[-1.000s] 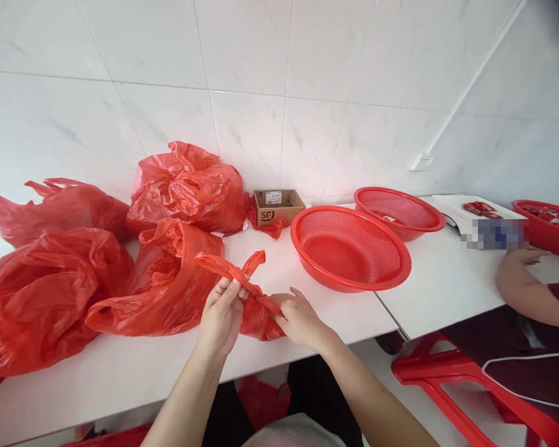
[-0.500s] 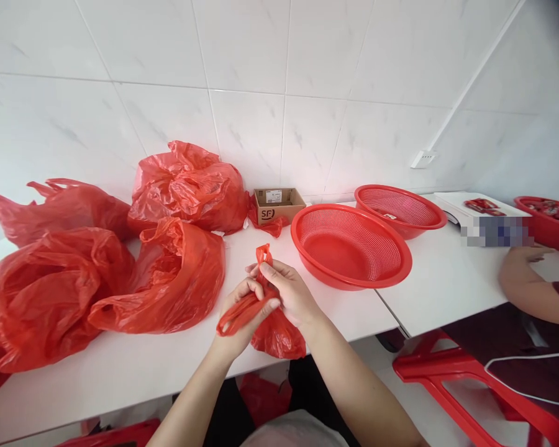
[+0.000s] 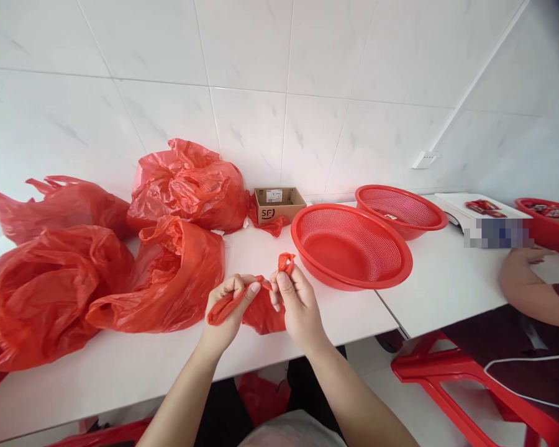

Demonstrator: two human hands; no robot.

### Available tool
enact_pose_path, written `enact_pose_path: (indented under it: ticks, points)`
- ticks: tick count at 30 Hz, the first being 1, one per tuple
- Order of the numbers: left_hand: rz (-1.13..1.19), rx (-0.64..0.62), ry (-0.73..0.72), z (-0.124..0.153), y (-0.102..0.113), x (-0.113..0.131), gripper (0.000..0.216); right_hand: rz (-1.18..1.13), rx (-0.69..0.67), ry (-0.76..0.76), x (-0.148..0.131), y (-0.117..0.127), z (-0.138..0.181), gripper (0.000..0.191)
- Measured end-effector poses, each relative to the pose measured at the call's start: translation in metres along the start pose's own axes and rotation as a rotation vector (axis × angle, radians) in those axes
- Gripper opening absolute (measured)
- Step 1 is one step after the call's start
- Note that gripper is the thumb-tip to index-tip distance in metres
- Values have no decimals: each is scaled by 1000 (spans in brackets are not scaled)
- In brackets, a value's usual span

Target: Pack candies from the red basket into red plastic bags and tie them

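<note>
Between my two hands is a small red plastic bag (image 3: 264,313), its body hanging over the white table (image 3: 335,320) below my fingers. My left hand (image 3: 226,316) is closed on one twisted handle, a loop of it lying across the palm. A short end of the other handle sticks up from the pinch of my right hand (image 3: 298,304). The handles cross in the narrow gap between my hands; whether a knot is there I cannot tell. Just beyond my right hand stands a red perforated basin (image 3: 351,248).
Several large red plastic bags (image 3: 186,186) fill the table's left side. A small cardboard box (image 3: 279,206) stands by the wall, and a second red basin (image 3: 400,211) behind the first. At right, a co-worker's arm (image 3: 535,282) rests on the table above a red stool (image 3: 447,372).
My hands have moved apart, the left one leftward and the right one rightward, stretching the handles between them. The small bag's body has risen a little.
</note>
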State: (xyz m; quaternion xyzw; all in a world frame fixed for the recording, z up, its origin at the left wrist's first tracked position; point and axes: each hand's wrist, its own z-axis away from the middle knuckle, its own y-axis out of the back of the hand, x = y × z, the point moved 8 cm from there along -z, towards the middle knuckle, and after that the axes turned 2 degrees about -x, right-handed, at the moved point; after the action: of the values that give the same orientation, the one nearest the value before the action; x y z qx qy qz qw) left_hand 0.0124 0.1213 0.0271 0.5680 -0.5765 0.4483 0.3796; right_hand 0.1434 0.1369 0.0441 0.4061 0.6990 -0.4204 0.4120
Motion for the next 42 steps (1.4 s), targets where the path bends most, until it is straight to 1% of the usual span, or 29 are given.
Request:
enact_pose_path:
  ticks: [3, 5, 7, 10, 12, 14, 15, 16, 17, 18, 19, 21, 22, 23, 24, 26, 28, 31, 33, 34, 36, 37, 38, 40, 41, 42]
  points:
    - [-107, 15, -111, 0, 10, 10, 42, -99, -1, -32, 4, 2, 6, 30]
    - [-102, 49, -141, -1, 18, 14, 44, -187, 32, -76, 9, 9, 6, 29]
    - [-72, 31, -103, -3, 22, 13, 45, -244, 62, -117, 14, 15, 6, 26]
    - [-133, -67, 5, -5, 15, 6, 44, -304, 54, -129, 18, 18, 2, 23]
    - [-128, -44, 28, -4, 15, 2, 38, -337, 34, -104, 17, 16, -3, 22]
    - [-52, 4, -1, -2, 17, -3, 28, -362, 20, -82, 15, 14, -9, 21]
    - [-30, 6, -14, 0, 16, -6, 32, -370, 10, -80, 14, 13, -11, 20]
    - [-39, -8, -15, 1, 14, -10, 46, -377, -2, -82, 13, 11, -13, 19]
    - [-81, -34, -7, 3, 11, -14, 59, -382, -13, -86, 12, 10, -15, 18]
    - [-147, -66, 4, 4, 6, -19, 65, -385, -22, -92, 12, 9, -16, 18]
    - [-215, -97, 13, 5, 1, -22, 61, -388, -34, -101, 12, 7, -16, 17]
    - [-319, -116, -1, 6, -6, -25, 37, -391, -58, -124, 13, 4, -16, 17]
    - [-359, -96, -25, 5, -7, -24, 26, -391, -65, -132, 13, 3, -16, 16]
    - [-393, -66, -53, 5, -7, -21, 19, -390, -67, -136, 13, 3, -16, 16]
    - [-422, -36, -80, 4, -7, -19, 17, -388, -63, -136, 13, 4, -17, 16]
    - [-459, -14, -118, 2, -6, -13, 19, -371, -34, -131, 12, 9, -19, 16]
    - [-420, -45, -108, 0, -6, -12, 21, -350, 2, -144, 12, 15, -20, 17]
    - [-276, -42, 9, -3, -1, -15, 27, -308, 13, -188, 15, 21, -20, 21]
    - [-222, -10, 70, -5, 1, -17, 32, -211, -9, -199, 17, 21, -17, 25]
    - [-215, 8, 84, -6, 2, -16, 35, -129, -22, -198, 18, 21, -14, 33]
    - [-211, 43, 89, -7, 3, -14, 37, 55, -55, -194, 23, 19, -9, 58]
    - [-206, 56, 88, -8, 3, -13, 35, 129, -85, -193, 26, 16, -6, 64]
    - [-200, 63, 86, -8, 3, -12, 32, 178, -123, -191, 30, 13, -4, 60]
    - [-190, 58, 78, -8, 2, -11, 26, 200, -169, -181, 35, 8, -1, 37]
    - [-176, 44, 77, -8, 0, -11, 24, 182, -170, -173, 36, 8, -2, 23]
    - [-146, 19, 84, -8, -1, -12, 25, 153, -155, -167, 36, 9, -3, 15]
